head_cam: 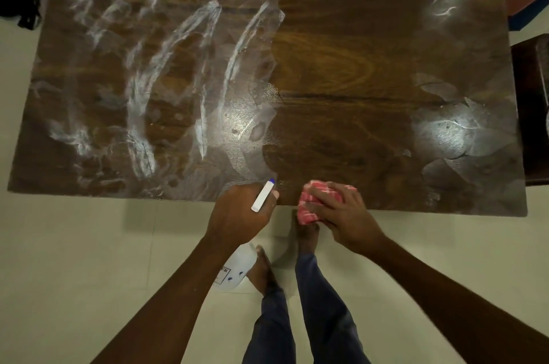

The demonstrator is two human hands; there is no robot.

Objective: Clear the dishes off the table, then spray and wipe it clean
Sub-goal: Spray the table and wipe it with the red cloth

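The wooden table [341, 66] fills the far half of the view. White wet streaks [178, 66] are spread over its left half, a dry-looking band is seen down the middle, and duller wet patches [445, 132] lie on the right. Spraying is judged largely done and wiping hardly begun.

The spray bottle [234, 268] is held just short of the table's near edge, over the floor [89, 245]. Its body hangs below the left hand [240, 212], whose fingers are wrapped round the neck, and the nozzle is aimed at the tabletop. The red-and-white cloth [315, 200] is bunched at the near edge, partly on the top and partly over the lip, and is clutched under the curled fingers of the right hand [341, 215].

Several slips can be foreseen. If the cloth is dragged towards the near edge, liquid is likely to be pushed onto the floor, where bare feet [261, 268] are planted, and a slippery patch could be made. If the left streaks are reached last, a white film may be left. The bottle could also be knocked against the edge.
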